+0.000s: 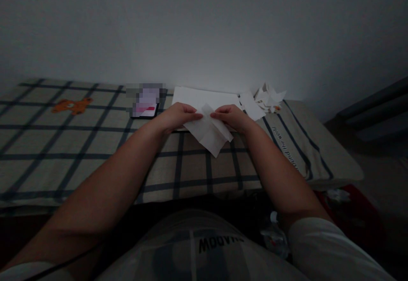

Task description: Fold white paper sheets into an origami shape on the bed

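Observation:
A thin white sheet of paper (212, 136), creased and partly folded, hangs between my two hands above the table's front half. My left hand (178, 116) pinches its left upper side between thumb and fingers. On the right upper side, my right hand (232, 117) grips it in the same pinching way. Just behind both hands lies a larger stack of white paper (207, 96), partly covered by them. A smaller white sheet (252, 105) rests to the right of the stack.
Crumpled paper pieces (269, 98) lie at the back right. A lit phone (147, 104) stands left of the paper stack. The checked tablecloth (105, 145) bears an orange bear figure (72, 106). A wall (204, 30) rises behind; a plastic bottle (274, 236) is below the table's edge.

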Demonstrator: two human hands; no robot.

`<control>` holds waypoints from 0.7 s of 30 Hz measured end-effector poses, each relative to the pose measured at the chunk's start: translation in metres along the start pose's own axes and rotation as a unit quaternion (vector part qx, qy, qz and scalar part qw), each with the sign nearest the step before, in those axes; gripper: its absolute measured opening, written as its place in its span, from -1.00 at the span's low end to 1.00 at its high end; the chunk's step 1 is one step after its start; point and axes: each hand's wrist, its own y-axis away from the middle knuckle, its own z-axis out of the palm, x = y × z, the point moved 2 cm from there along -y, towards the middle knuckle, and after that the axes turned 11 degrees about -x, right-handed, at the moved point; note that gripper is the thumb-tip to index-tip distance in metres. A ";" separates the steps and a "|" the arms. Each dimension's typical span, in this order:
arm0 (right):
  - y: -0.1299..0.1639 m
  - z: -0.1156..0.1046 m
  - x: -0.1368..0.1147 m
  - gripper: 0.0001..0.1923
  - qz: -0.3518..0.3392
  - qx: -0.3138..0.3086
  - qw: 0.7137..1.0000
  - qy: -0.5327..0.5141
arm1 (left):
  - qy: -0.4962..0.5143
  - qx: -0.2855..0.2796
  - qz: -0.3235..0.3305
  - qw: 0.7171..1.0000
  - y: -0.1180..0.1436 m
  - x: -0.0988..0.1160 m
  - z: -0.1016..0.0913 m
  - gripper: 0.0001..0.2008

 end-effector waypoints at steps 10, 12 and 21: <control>0.002 0.002 -0.005 -0.68 -0.021 0.007 0.999 0.035 | -0.012 -0.006 0.009 1.000 -0.005 -0.006 -0.003 -0.79; 0.002 0.002 -0.005 -0.68 -0.027 0.010 0.998 0.050 | -0.012 -0.007 0.006 1.000 -0.005 -0.007 -0.003 -0.80; 0.002 0.006 -0.007 -0.69 -0.015 0.014 0.998 0.057 | -0.017 0.004 0.002 1.000 -0.002 0.000 0.001 -0.82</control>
